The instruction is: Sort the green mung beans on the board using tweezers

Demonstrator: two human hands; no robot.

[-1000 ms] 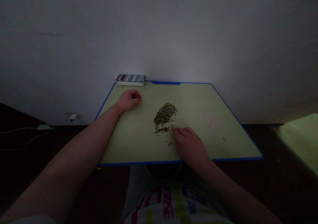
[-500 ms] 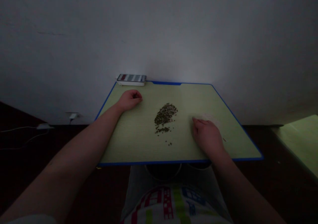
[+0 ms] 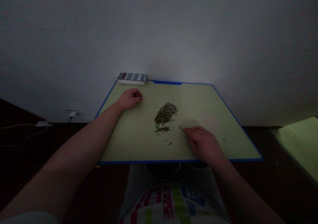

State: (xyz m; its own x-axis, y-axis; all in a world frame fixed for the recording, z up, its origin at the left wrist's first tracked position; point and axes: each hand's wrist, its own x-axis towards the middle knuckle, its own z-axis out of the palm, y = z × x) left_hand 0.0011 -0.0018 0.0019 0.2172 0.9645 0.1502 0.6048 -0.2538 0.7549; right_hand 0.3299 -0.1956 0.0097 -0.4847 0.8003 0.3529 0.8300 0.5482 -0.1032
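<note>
My right hand (image 3: 205,143) lies low over the right half of the board, fingers pinched on a thin tool (image 3: 181,128) whose pale, narrow tip points left. Most of that tool is hidden in the fingers. Just left of its tip is a pile of small dark green beans (image 3: 162,114), with pale grains mixed in near its top. Beyond my right hand, a thin patch of pale grains (image 3: 210,120) is spread out. My left hand (image 3: 130,98) rests at the board's far left, loosely curled, with nothing visible in it.
The pale tabletop (image 3: 131,138) has a blue edge and stands against a wall. A phone (image 3: 132,76) lies on a white box (image 3: 131,82) at the back left corner. Several loose beans (image 3: 169,143) lie near the front. A small reddish bit (image 3: 224,139) is at right.
My right hand has moved left toward the bean pile, bringing the tool's tip nearer to it and uncovering more of the pale grains. My left hand has stayed in place.
</note>
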